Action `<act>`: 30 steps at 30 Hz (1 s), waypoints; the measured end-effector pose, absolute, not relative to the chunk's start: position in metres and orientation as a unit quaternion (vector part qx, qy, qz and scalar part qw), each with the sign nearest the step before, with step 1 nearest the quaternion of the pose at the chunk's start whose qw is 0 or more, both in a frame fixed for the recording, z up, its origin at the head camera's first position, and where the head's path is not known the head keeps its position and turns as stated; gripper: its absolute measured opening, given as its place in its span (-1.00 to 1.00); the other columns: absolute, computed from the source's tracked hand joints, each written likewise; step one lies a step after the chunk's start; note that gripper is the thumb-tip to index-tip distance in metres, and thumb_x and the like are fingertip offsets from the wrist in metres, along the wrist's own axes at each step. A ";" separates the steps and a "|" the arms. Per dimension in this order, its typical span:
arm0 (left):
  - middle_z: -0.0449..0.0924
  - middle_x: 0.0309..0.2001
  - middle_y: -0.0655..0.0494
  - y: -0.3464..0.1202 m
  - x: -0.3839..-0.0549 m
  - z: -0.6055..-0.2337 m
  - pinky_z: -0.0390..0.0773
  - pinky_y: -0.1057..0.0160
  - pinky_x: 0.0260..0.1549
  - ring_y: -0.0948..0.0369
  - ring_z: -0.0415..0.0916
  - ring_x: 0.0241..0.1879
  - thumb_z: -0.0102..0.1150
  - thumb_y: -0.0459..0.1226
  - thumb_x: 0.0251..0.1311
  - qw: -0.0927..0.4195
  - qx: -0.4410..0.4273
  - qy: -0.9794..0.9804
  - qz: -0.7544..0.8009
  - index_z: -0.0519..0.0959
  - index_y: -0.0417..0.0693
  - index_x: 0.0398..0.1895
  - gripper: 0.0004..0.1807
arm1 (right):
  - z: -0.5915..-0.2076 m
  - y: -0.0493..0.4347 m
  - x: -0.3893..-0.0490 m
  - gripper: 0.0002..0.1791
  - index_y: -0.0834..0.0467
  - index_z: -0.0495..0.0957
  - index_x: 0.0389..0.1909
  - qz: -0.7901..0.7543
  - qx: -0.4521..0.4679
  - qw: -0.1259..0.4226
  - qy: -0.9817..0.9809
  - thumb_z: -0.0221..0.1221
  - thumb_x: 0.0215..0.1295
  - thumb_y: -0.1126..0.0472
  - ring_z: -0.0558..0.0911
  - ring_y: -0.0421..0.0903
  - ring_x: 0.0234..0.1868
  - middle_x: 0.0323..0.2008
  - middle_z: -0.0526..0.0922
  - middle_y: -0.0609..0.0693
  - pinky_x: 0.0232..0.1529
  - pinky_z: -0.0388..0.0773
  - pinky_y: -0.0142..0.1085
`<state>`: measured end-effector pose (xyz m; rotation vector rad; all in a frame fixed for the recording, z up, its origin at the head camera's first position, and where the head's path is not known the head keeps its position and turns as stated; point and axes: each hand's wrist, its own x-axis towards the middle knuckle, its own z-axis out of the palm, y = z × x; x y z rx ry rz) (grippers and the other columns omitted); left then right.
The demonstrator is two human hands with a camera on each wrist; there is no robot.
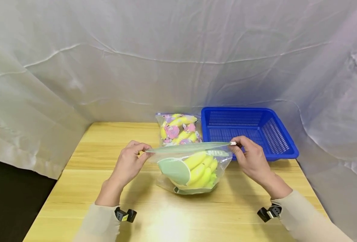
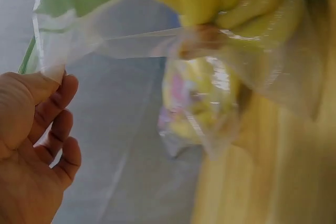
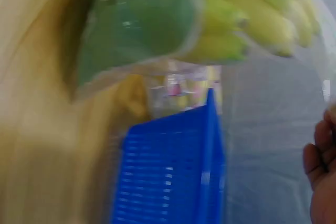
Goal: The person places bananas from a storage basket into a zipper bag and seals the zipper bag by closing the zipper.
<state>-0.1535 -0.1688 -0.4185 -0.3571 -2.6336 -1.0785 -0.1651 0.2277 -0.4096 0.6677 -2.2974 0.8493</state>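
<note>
A clear zip bag with green print (image 1: 173, 171) holds a bunch of yellow bananas (image 1: 201, 169) and hangs just over or on the table; I cannot tell which. My left hand (image 1: 130, 159) pinches the bag's top left corner between thumb and forefinger, its other fingers loosely bent in the left wrist view. At the top right corner, my right hand (image 1: 252, 158) pinches the bag by a small white slider (image 1: 233, 143). The green top edge is stretched between both hands. In the right wrist view only part of the right hand (image 3: 323, 166) shows, and that view is blurred.
Behind the held bag lies another zip bag with pink and purple print (image 1: 178, 129), with bananas inside. To its right stands a blue plastic basket (image 1: 287, 137) with slotted walls. Everything is on a wooden table (image 1: 90, 188), with grey cloth (image 1: 154, 84) hanging around it.
</note>
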 end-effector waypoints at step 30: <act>0.70 -0.29 0.16 -0.191 -0.163 -0.390 0.49 0.14 -0.33 0.15 0.50 -0.35 0.24 -0.10 0.49 0.058 -0.099 -0.925 -0.363 0.72 0.09 -0.16 -0.85 | -0.394 0.202 -0.169 -0.92 0.18 0.63 -0.23 0.322 0.205 0.250 -0.890 0.34 0.37 0.38 0.49 -0.17 -0.40 -0.34 0.67 0.02 -0.38 0.46 -0.29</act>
